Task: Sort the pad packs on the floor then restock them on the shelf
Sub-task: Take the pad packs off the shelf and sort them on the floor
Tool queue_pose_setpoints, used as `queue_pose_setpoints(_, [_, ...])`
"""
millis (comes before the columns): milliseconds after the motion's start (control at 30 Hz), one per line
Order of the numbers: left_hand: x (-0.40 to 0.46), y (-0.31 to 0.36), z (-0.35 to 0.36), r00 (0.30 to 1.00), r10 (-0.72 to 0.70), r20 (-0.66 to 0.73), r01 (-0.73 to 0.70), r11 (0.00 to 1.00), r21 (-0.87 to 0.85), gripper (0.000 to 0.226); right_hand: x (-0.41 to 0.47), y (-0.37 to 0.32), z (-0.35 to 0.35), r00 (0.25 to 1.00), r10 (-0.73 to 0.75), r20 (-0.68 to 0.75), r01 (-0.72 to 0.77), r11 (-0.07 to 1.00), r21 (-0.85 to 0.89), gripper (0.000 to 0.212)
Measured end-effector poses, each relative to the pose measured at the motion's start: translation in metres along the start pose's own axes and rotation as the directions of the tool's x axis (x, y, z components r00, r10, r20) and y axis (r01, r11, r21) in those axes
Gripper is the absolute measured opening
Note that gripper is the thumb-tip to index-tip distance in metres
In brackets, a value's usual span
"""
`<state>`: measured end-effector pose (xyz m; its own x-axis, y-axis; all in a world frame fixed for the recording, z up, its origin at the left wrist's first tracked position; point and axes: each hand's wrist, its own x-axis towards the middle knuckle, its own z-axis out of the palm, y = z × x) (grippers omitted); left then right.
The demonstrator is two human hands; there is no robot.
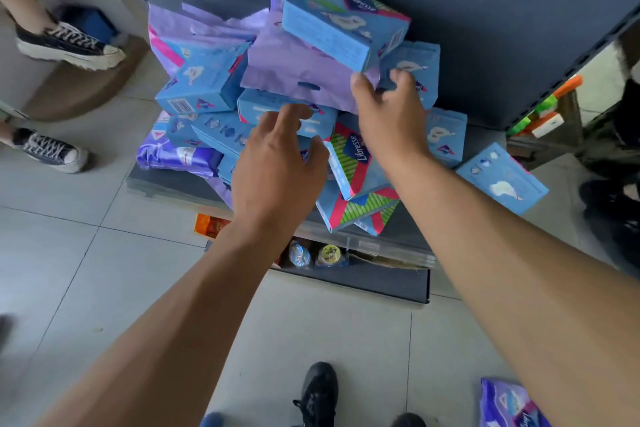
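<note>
In the head view, both bare arms are stretched forward and down over a jumbled heap of pad packs piled on a low dark shelf (166, 180). The left hand (277, 163) is held above the middle of the heap with its fingers spread and loosely bent; nothing is gripped, and whether the fingertips touch the blue box (273, 107) lying under them cannot be told. The right hand (391, 114) is reached further in, its fingers relaxed and slightly curled, with thumb and fingertips at the lower corner of the top blue box (343, 24), which is tilted at the crest of the pile; no firm grip can be made out. A large lilac soft pack (294, 66) is spread beneath that box, and a glossy purple pack (176, 156) is lying at the left foot of the heap. A box with green and pink stripes (353, 163) is seen between the two wrists, and another blue box (502, 180) is set apart at the right edge of the shelf. A dark grey back panel (485, 10) is seen behind the pile. The floor (86, 270) is laid with pale grey tiles. A further purple pack (509, 406) is lying on the floor at lower right. A black shoe (318, 392) is seen at the bottom, and a bystander's sneakers (69, 42) at upper left.
</note>
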<state>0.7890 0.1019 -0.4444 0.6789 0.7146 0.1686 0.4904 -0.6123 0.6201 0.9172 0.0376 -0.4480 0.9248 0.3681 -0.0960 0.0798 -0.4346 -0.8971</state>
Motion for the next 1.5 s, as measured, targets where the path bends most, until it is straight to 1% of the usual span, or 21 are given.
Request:
queue_pose_setpoints(33, [0.003, 0.000, -0.001, 1.000, -0.002, -0.003, 0.002, 1.000, 0.002, 0.032, 0.003, -0.001, 0.002, 1.000, 0.016, 0.004, -0.016, 1.000, 0.025, 0.060])
queue_pose_setpoints(133, [0.008, 0.000, -0.005, 1.000, 0.004, -0.017, -0.005, 1.000, -0.012, 0.030, 0.007, 0.005, 0.008, 1.000, -0.002, 0.025, 0.000, 0.996, 0.090, 0.057])
queue_pose_setpoints(167, [0.009, 0.000, -0.005, 1.000, 0.008, -0.019, -0.008, 1.000, -0.014, 0.030, 0.008, 0.007, 0.009, 1.000, -0.004, 0.011, 0.003, 0.995, 0.103, 0.052])
queue_pose_setpoints(300, [0.011, 0.000, -0.004, 1.000, 0.025, -0.019, -0.026, 1.000, -0.006, 0.030, 0.009, 0.012, 0.005, 0.997, -0.020, -0.079, 0.030, 0.991, 0.130, 0.021])
queue_pose_setpoints(367, [0.012, -0.001, -0.003, 0.998, 0.050, -0.039, -0.049, 0.999, 0.016, 0.031, 0.004, 0.014, -0.001, 0.995, -0.022, -0.097, 0.039, 0.984, 0.172, 0.013])
queue_pose_setpoints(433, [0.013, -0.003, -0.001, 0.993, 0.104, -0.061, -0.099, 0.992, 0.075, 0.035, -0.002, 0.019, -0.011, 0.993, 0.003, -0.119, 0.026, 0.970, 0.242, 0.008])
queue_pose_setpoints(500, [0.015, -0.004, 0.001, 0.985, 0.164, -0.046, -0.158, 0.981, 0.109, 0.042, -0.008, 0.021, -0.024, 0.988, 0.050, -0.146, 0.007, 0.929, 0.369, 0.012])
queue_pose_setpoints(567, [0.016, -0.005, 0.004, 0.981, 0.194, -0.029, -0.190, 0.976, 0.109, 0.047, -0.011, 0.021, -0.037, 0.984, 0.116, -0.137, -0.029, 0.857, 0.515, 0.012])
queue_pose_setpoints(633, [0.016, -0.004, 0.008, 0.974, 0.222, -0.050, -0.217, 0.972, 0.090, 0.053, -0.012, 0.019, -0.047, 0.978, 0.189, -0.082, -0.098, 0.777, 0.622, 0.014])
queue_pose_setpoints(700, [0.015, -0.001, 0.012, 0.963, 0.258, -0.080, -0.252, 0.965, 0.069, 0.061, -0.014, 0.017, -0.055, 0.972, 0.232, -0.026, -0.152, 0.712, 0.686, 0.019])
queue_pose_setpoints(833, [0.016, 0.003, 0.019, 0.959, 0.274, -0.080, -0.270, 0.961, 0.050, 0.075, -0.015, 0.016, -0.066, 0.975, 0.222, 0.001, -0.151, 0.658, 0.738, 0.021])
queue_pose_setpoints(933, [0.019, 0.004, 0.023, 0.960, 0.273, -0.068, -0.273, 0.962, 0.001, 0.076, -0.015, 0.021, -0.073, 0.974, 0.227, 0.014, -0.162, 0.649, 0.744, 0.023])
queue_pose_setpoints(1000, [0.020, 0.007, 0.024, 0.956, 0.286, -0.065, -0.289, 0.956, -0.057, 0.072, -0.018, 0.025, -0.077, 0.975, 0.218, 0.039, -0.173, 0.637, 0.751, 0.024])
queue_pose_setpoints(1100, [0.020, 0.014, 0.022, 0.938, 0.332, -0.103, -0.343, 0.931, -0.125, 0.055, -0.021, 0.034, -0.082, 0.971, 0.229, 0.071, -0.198, 0.596, 0.778, 0.023])
queue_pose_setpoints(1233, [0.020, 0.029, 0.021, 0.903, 0.404, -0.149, -0.429, 0.877, -0.218, 0.052, -0.021, 0.049, -0.093, 0.969, 0.233, 0.077, -0.198, 0.555, 0.808, 0.019])
queue_pose_setpoints(1333, [0.020, 0.042, 0.026, 0.885, 0.432, -0.171, -0.462, 0.856, -0.231, 0.039, -0.024, 0.056, -0.105, 0.965, 0.263, 0.025, -0.181, 0.591, 0.786, 0.014])
queue_pose_setpoints(1367, [0.020, 0.047, 0.029, 0.890, 0.419, -0.180, -0.453, 0.857, -0.244, 0.037, -0.027, 0.057, -0.110, 0.964, 0.265, -0.002, -0.168, 0.616, 0.769, 0.018])
queue_pose_setpoints(1400, [0.019, 0.054, 0.031, 0.900, 0.391, -0.191, -0.432, 0.860, -0.273, 0.035, -0.030, 0.059, -0.114, 0.969, 0.246, -0.034, -0.139, 0.651, 0.746, 0.027])
queue_pose_setpoints(1467, [0.016, 0.071, 0.036, 0.919, 0.338, -0.204, -0.391, 0.849, -0.354, 0.030, -0.038, 0.061, -0.120, 0.983, 0.168, -0.079, -0.072, 0.738, 0.671, 0.042])
queue_pose_setpoints(1500, [0.013, 0.080, 0.038, 0.933, 0.304, -0.193, -0.358, 0.843, -0.402, 0.028, -0.042, 0.062, -0.122, 0.987, 0.138, -0.087, -0.054, 0.777, 0.627, 0.045])
